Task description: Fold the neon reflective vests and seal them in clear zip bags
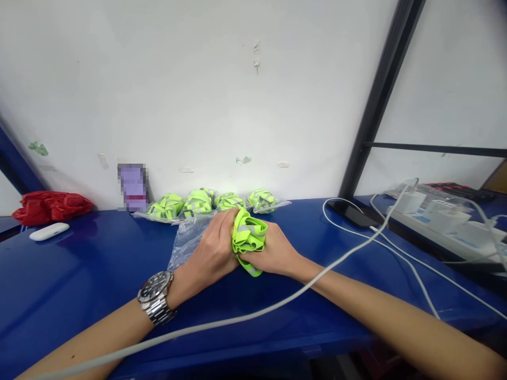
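Both hands grip one crumpled bundle of reflective strap (pixel 249 235), bright yellow-green with silver-grey bands. My left hand (pixel 217 240), with a metal watch (pixel 155 295) on its wrist, wraps the bundle from the left. From the other side my right hand (pixel 279 250) closes round it, and a loose end hangs below. Most of the fingertips are hidden. A clear plastic bag (pixel 186 245) lies flat on the table, partly behind my left hand. Several bagged yellow-green bundles (pixel 198 202) sit in a row by the wall.
On the blue table (pixel 99 279) are a red plastic bag (pixel 51 207), a white earbud case (pixel 49 231) and a blurred upright phone (pixel 133 187). A white cable (pixel 245 317) crosses in front of my forearms. At right lie a black phone (pixel 352 214) and a power strip with chargers (pixel 443 219).
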### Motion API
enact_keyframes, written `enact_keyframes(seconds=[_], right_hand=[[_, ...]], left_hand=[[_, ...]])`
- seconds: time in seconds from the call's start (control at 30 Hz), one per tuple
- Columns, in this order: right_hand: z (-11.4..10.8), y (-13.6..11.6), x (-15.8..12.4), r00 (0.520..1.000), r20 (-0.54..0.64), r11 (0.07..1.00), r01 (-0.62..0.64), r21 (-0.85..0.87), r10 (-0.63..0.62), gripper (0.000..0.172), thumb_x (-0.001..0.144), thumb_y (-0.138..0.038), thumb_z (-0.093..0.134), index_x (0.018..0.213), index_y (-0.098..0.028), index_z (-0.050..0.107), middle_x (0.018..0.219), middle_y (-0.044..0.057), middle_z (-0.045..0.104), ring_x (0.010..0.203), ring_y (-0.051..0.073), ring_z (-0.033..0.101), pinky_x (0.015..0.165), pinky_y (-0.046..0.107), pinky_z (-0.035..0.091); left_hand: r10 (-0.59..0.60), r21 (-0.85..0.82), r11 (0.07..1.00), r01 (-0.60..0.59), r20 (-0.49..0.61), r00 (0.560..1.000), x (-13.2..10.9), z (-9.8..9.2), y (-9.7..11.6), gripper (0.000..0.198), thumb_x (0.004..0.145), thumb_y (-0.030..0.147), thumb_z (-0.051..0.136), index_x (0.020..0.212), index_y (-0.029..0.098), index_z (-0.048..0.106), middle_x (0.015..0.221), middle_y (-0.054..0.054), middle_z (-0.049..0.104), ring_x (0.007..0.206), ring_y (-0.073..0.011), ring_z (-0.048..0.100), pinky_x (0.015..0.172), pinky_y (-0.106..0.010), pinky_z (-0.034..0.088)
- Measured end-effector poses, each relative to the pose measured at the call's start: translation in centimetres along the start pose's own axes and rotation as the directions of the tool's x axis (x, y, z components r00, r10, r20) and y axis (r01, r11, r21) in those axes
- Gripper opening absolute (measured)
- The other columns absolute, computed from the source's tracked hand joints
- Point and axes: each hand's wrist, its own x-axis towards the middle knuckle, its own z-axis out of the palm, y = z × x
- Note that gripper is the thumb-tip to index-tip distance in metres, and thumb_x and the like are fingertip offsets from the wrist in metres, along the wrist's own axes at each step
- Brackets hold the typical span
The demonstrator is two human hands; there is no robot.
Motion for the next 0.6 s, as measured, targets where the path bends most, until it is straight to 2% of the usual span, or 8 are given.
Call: enact_keyframes(seconds=[0.1,0.13,0.17,0.23,0.3,0.37,0.47,0.6], right_hand=[[-0.3,-0.1,0.1,0.996,-0.066,0.993,0.061,0.103,-0.054,0.053,0.060,-0.026,0.070,0.110,-0.020,0.052,0.109,0.006,0.059,0.097,0.022,0.057,0.082,0.033,0.045],[-0.3,-0.2,0.1,0.993,-0.085,0.985,0.092,0.143,-0.080,0.062,0.058,-0.026,0.071,0.116,-0.019,0.048,0.114,0.008,0.058,0.101,0.023,0.056,0.085,0.034,0.044],[-0.3,-0.2,0.1,0.991,-0.098,0.980,0.111,0.166,-0.096,0.063,0.058,-0.025,0.071,0.116,-0.018,0.048,0.113,0.008,0.058,0.099,0.022,0.056,0.084,0.033,0.044],[-0.3,-0.3,-0.1,0.990,-0.120,0.982,0.099,0.162,-0.080,0.046,0.059,-0.023,0.069,0.102,-0.018,0.053,0.094,0.003,0.062,0.083,0.019,0.058,0.074,0.029,0.045],[-0.2,-0.3,-0.3,0.990,-0.135,0.989,0.049,0.142,-0.030,0.028,0.062,-0.024,0.067,0.085,-0.019,0.053,0.074,-0.002,0.059,0.065,0.014,0.053,0.061,0.025,0.040],[-0.1,-0.2,-0.6,0.991,-0.136,0.989,0.024,0.149,-0.004,0.021,0.063,-0.024,0.067,0.074,-0.019,0.049,0.063,-0.006,0.052,0.056,0.010,0.045,0.054,0.023,0.034],[-0.2,0.0,-0.9,0.994,-0.109,0.976,0.020,0.215,0.003,0.021,0.062,-0.023,0.067,0.069,-0.019,0.048,0.060,-0.006,0.047,0.056,0.009,0.040,0.052,0.021,0.032],[-0.3,0.4,-1.0,0.999,-0.041,0.946,0.013,0.323,0.000,0.018,0.066,-0.022,0.067,0.078,-0.016,0.055,0.067,-0.004,0.053,0.060,0.010,0.045,0.055,0.021,0.036]], left_hand=[[0.050,0.017,0.999,-0.050,-0.006,0.999,-0.2,-0.2,-0.3,0.070,0.075,0.007,0.051,0.140,0.004,0.026,0.125,-0.023,0.051,0.121,-0.0323,0.049,0.098,-0.047,0.048],[0.067,0.018,0.998,-0.067,0.003,0.998,-0.3,-0.2,-0.4,0.071,0.075,0.007,0.050,0.141,0.004,0.025,0.125,-0.023,0.050,0.122,-0.0326,0.048,0.098,-0.047,0.048],[0.080,0.022,0.997,-0.080,0.011,0.997,-0.3,-0.3,-0.4,0.072,0.076,0.008,0.050,0.142,0.003,0.023,0.126,-0.024,0.050,0.123,-0.0331,0.047,0.099,-0.048,0.048],[0.095,0.038,0.995,-0.096,0.033,0.995,-0.4,-0.5,-0.5,0.074,0.076,0.009,0.049,0.144,0.002,0.020,0.129,-0.025,0.048,0.125,-0.0347,0.045,0.099,-0.049,0.047],[0.101,0.050,0.993,-0.104,0.067,0.993,-0.4,-0.8,-0.5,0.075,0.078,0.009,0.048,0.145,0.001,0.016,0.130,-0.027,0.046,0.127,-0.0365,0.043,0.099,-0.051,0.047],[0.109,0.049,0.992,-0.115,0.098,0.989,-0.4,-0.9,-0.5,0.074,0.079,0.010,0.047,0.145,0.001,0.014,0.130,-0.027,0.046,0.127,-0.0367,0.042,0.098,-0.051,0.048],[0.141,0.052,0.988,-0.147,0.101,0.985,-0.4,-0.7,-0.5,0.075,0.079,0.008,0.046,0.146,-0.001,0.013,0.130,-0.027,0.046,0.127,-0.0366,0.042,0.100,-0.051,0.046],[0.183,0.049,0.981,-0.187,0.066,0.981,-0.3,-0.4,-0.6,0.081,0.079,0.006,0.046,0.147,-0.002,0.002,0.131,-0.027,0.046,0.126,-0.0362,0.041,0.101,-0.054,0.043]])
